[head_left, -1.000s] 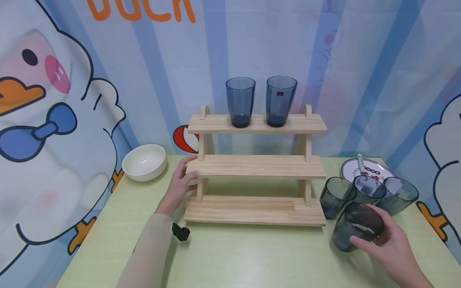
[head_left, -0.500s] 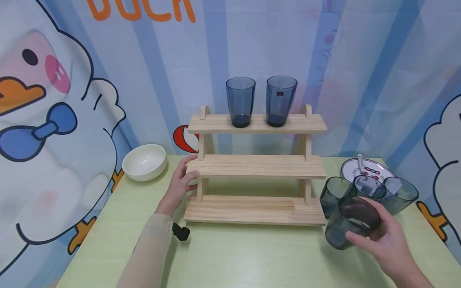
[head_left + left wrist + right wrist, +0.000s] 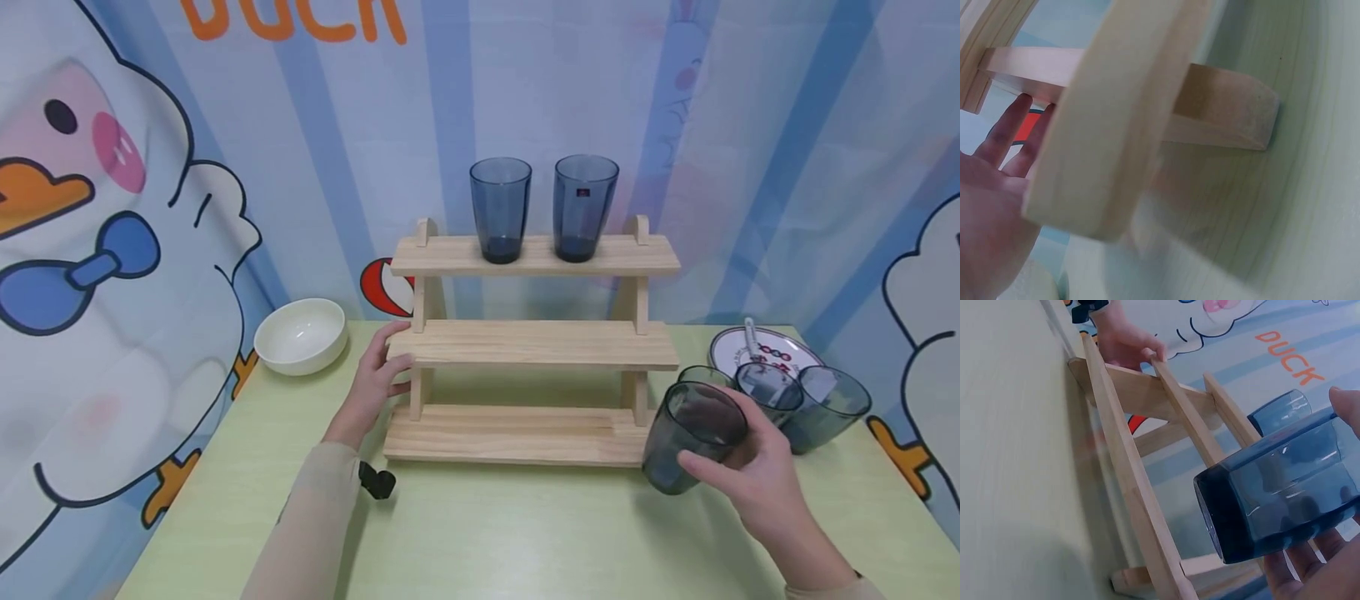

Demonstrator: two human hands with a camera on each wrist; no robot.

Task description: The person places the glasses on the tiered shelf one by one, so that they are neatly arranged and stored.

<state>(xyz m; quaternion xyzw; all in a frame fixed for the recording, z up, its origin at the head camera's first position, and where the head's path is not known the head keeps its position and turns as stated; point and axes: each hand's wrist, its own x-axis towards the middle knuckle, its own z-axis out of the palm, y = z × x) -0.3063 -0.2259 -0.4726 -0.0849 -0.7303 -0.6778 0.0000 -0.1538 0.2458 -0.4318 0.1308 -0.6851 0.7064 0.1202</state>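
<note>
My right hand (image 3: 768, 487) grips a dark blue-grey glass tumbler (image 3: 675, 442), tilted and lifted above the table by the right end of the lowest board. The right wrist view shows the tumbler's (image 3: 1279, 487) thick base toward the rack, fingers below and thumb above. My left hand (image 3: 370, 390) holds the left end of the middle board (image 3: 532, 343) of a three-tier wooden shelf rack. Its fingers (image 3: 1010, 131) lie along the rack's side in the left wrist view. Two matching tumblers, one at left (image 3: 500, 212) and one at right (image 3: 585, 212), stand upright on the top board (image 3: 536, 265).
Several more tumblers (image 3: 828, 408) stand grouped on the table right of the rack, partly behind my right hand. Behind them a patterned plate (image 3: 723, 346) bears a white spoon (image 3: 751, 337). A white bowl (image 3: 302, 337) sits at the left. A cartoon duck curtain (image 3: 360, 125) hangs behind.
My right hand has carried the tumbler left and slightly up, from in front of the grouped tumblers to the rack's lower right corner. The left hand stays on the rack.
</note>
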